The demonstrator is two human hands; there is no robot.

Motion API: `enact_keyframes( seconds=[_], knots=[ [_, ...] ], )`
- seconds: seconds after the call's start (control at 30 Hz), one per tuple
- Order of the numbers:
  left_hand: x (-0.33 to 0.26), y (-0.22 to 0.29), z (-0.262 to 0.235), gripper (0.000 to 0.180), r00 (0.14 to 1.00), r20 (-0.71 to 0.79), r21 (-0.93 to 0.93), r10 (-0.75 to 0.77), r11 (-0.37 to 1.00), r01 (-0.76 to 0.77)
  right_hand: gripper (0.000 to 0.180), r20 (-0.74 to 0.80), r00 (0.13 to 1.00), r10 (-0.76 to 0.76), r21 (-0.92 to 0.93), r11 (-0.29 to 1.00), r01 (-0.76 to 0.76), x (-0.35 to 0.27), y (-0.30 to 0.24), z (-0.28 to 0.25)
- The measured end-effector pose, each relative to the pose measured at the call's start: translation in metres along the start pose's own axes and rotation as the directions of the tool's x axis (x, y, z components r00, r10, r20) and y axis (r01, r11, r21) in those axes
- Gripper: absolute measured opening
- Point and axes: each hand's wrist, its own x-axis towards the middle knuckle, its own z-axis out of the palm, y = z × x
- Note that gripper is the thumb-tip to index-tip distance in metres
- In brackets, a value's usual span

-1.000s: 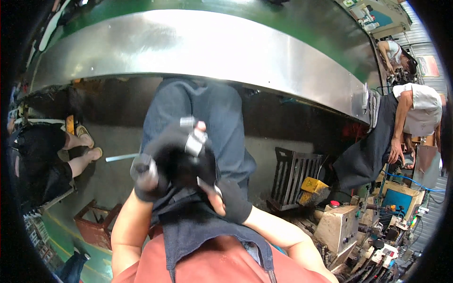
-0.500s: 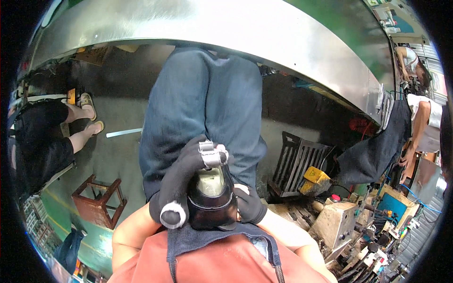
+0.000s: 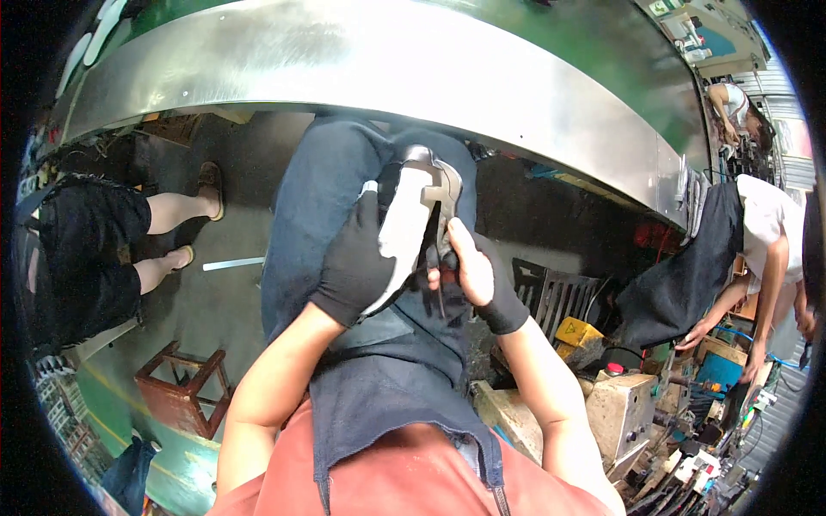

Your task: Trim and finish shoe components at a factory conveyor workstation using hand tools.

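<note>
Over my lap I hold a black shoe (image 3: 402, 219) tipped on its side, its long pale side facing up and dark, shiny parts along its right edge. My left hand (image 3: 354, 258), in a black glove with white at a fingertip, is closed round the left side of the shoe. On the other side my right hand (image 3: 477, 271) wears a black glove that leaves the fingertips bare. Its thumb and fingers pinch the dark edge of the shoe. What lies beneath the shoe is hidden by it and my hands.
A shiny metal bench edge (image 3: 361, 64) curves across in front of my knees. To the left are a seated person's legs (image 3: 176, 211) and a brown stool (image 3: 185, 387). A slatted black chair (image 3: 559, 297), a yellow box (image 3: 578, 334) and machinery (image 3: 624, 408) stand right, beside another worker (image 3: 766, 224).
The shoe has moved away from my belly toward my knees and turned, so its pale side shows. My forearms have stretched out. The worker at right has shifted an arm.
</note>
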Motion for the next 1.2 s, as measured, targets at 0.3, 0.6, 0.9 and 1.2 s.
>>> enact_keyframes(
  seconds=[0.3, 0.6, 0.9, 1.2],
  knots=[
    [-0.031, -0.004, 0.024, 0.089, 0.989, -0.09, -0.193, 0.115, 0.973, -0.13, 0.039, 0.24, 0.956, -0.168, -0.54, 0.795, 0.276, -0.001, -0.005, -0.07],
    [-0.022, -0.005, 0.029, 0.085, 0.966, -0.096, -0.039, 0.242, 0.968, -0.247, 0.046, 0.36, 0.894, -0.266, -0.928, -0.006, 0.372, 0.011, -0.011, -0.056],
    [0.009, 0.031, 0.03, 0.06, 0.988, -0.003, -0.017, 0.156, 0.988, -0.156, 0.042, 0.443, 0.814, 0.376, -0.43, 0.886, -0.176, 0.003, -0.009, -0.107],
    [0.01, 0.009, 0.015, 0.069, 0.998, -0.001, 0.0, 0.059, 0.998, -0.059, 0.042, 0.391, 0.92, 0.019, -0.863, -0.338, 0.374, -0.047, -0.126, -0.041]
  ],
)
